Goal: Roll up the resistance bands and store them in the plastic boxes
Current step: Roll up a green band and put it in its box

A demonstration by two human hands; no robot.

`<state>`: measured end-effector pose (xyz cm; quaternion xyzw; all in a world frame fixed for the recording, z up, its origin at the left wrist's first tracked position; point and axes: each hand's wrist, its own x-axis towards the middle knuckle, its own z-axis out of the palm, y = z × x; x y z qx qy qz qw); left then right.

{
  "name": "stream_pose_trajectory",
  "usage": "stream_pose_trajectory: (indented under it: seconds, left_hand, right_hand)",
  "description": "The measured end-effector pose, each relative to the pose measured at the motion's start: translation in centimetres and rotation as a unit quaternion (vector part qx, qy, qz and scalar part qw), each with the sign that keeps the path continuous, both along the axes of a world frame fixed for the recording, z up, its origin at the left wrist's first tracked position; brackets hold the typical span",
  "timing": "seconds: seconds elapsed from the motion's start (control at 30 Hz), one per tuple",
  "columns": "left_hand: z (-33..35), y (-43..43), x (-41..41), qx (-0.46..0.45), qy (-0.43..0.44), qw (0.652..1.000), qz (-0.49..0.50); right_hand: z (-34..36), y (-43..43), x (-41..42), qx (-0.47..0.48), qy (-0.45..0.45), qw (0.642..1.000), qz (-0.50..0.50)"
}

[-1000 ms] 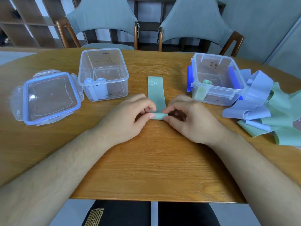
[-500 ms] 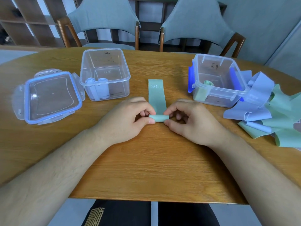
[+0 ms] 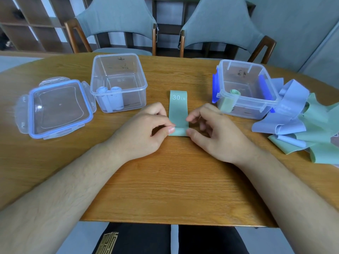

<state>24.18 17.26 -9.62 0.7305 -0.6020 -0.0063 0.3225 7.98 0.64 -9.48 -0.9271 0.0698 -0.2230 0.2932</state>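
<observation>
Left hand (image 3: pixel 145 131) and right hand (image 3: pixel 216 133) both pinch the rolled near end of the green band (image 3: pixel 178 112). The rest lies flat on the tabletop (image 3: pixel 165 180), between left box (image 3: pixel 118 83) and right box (image 3: pixel 245 88). Loose bands (image 3: pixel 302 125) are piled beside the right box.

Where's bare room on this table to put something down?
Free: the table strip nearer than the left hand and right hand, and beyond the green band between the left box and right box. Crowded: loose bands at right.

Green band (image 3: pixel 178 109) reads "30 LB".
</observation>
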Motion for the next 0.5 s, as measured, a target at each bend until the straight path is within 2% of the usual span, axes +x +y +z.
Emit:
stream_pose_trajectory:
  seconds: [0.27,0.5]
  left_hand:
    - [0.07,-0.29,-0.42,-0.020,0.012,1.000,-0.011]
    - [-0.41,-0.60,0.31,0.015,0.009,1.000,-0.005]
  right_hand:
    - [-0.16,-0.27,0.37,0.002,-0.006,1.000,-0.002]
    - [-0.30,-0.27,0.36,-0.017,0.003,1.000,-0.016]
